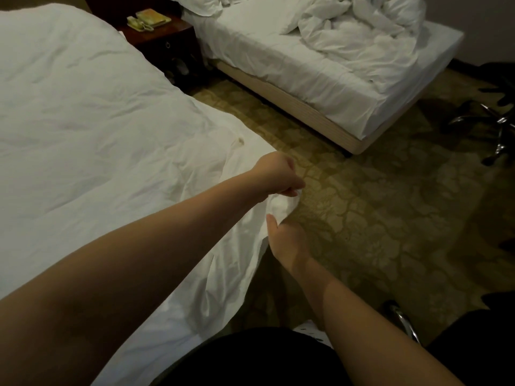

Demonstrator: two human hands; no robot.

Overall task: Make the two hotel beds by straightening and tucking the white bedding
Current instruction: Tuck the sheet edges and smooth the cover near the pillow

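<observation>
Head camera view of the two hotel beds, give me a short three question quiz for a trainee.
1. True or false: the crumpled white duvet on the far bed lies flat.
2. The left hand grips: A the white sheet corner of the near bed, B a towel, C a curtain.
3. Fill in: the pale telephone sits on the dark wooden ____.
Key: 1 false; 2 A; 3 nightstand.

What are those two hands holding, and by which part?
The white bedding of the near bed, by its corner: left hand grips above, right hand just below.
</observation>
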